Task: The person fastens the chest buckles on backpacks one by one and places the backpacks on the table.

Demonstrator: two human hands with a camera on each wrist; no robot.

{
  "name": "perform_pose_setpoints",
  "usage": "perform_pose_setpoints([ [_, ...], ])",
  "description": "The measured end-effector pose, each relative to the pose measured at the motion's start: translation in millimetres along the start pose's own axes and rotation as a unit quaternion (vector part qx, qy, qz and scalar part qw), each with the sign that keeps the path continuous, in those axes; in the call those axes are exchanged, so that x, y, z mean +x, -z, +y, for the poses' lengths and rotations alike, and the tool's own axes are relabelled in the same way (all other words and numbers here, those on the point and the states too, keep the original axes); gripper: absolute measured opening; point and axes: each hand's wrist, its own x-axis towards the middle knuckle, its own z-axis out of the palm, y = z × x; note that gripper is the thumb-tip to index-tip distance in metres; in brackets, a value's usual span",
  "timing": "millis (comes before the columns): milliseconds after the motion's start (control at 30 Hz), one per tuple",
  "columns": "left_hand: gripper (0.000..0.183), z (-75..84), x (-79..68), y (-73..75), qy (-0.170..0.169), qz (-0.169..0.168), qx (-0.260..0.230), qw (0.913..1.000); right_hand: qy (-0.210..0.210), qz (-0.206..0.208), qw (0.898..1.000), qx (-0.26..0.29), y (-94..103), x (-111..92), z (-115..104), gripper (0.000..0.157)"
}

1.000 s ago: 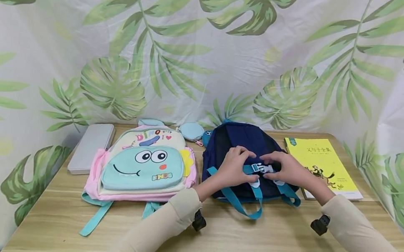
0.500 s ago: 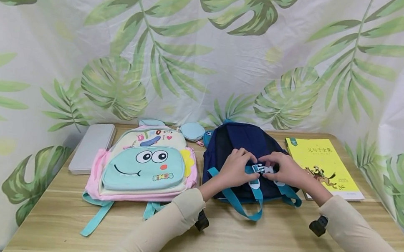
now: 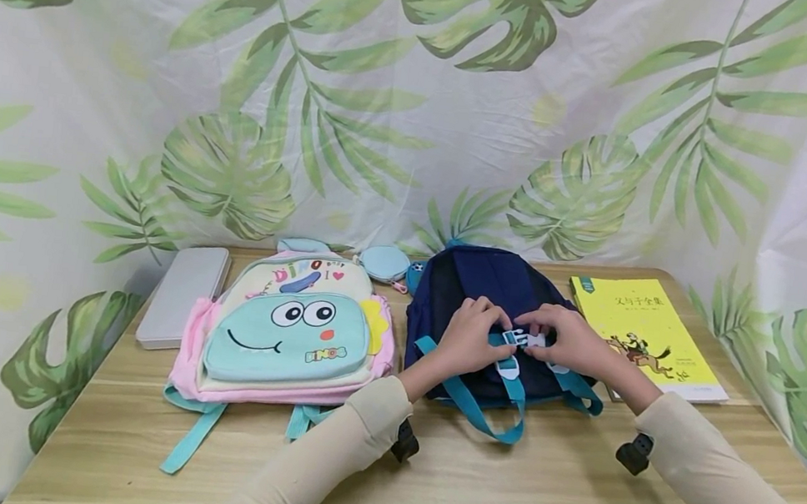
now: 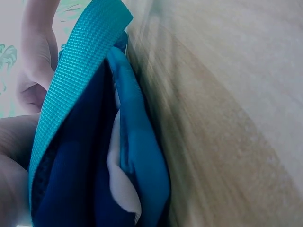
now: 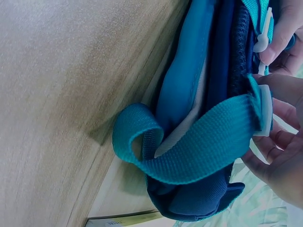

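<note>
A navy backpack (image 3: 499, 276) with teal straps lies on the table, its strap side up. Across its middle is a white side-release buckle (image 3: 522, 339), its two halves meeting end to end between the hands. My left hand (image 3: 467, 337) pinches the left half by its teal strap, thumb below and fingers above. On the other side, my right hand (image 3: 570, 338) holds the right half between thumb and fingers. A loose teal strap (image 3: 480, 413) hangs toward the table's front. In the right wrist view, a teal strap loop (image 5: 199, 151) curls beside the right hand.
Left of the navy backpack lies a pink and mint dinosaur backpack (image 3: 294, 339). A pale flat case (image 3: 180, 300) lies beyond it, and a light blue round pouch (image 3: 383, 263) sits behind. A yellow book (image 3: 646, 332) rests at the right on the wooden table (image 3: 494, 499).
The fingertips of both hands have come down slightly closer to the buckle, the left fingers most visibly. Both hands keep their hold, and the backpacks and book have stayed put.
</note>
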Motion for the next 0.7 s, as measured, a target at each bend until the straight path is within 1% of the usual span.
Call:
perform_pose_setpoints([
  [133, 0.027, -0.5, 0.5, -0.7, 0.006, -0.003, 0.000, 1.0000, 0.005, 0.005, 1.000, -0.005, -0.3, -0.6, -1.4, 0.038],
  [300, 0.026, -0.7, -0.5, 0.8, 0.007, -0.003, -0.002, 1.0000, 0.006, 0.012, 1.000, 0.005, -0.8, -1.3, -2.1, 0.038],
  [533, 0.025, 0.1, -3.9, 4.2, 0.004, 0.005, -0.017, 0.9998, 0.016, 0.026, 0.999, 0.015, -1.3, 0.3, -6.2, 0.040],
  [700, 0.024, 0.2, -5.9, 6.5, 0.006, 0.007, -0.025, 0.9996, 0.022, 0.027, 0.999, 0.016, -2.1, 0.5, -9.9, 0.043],
])
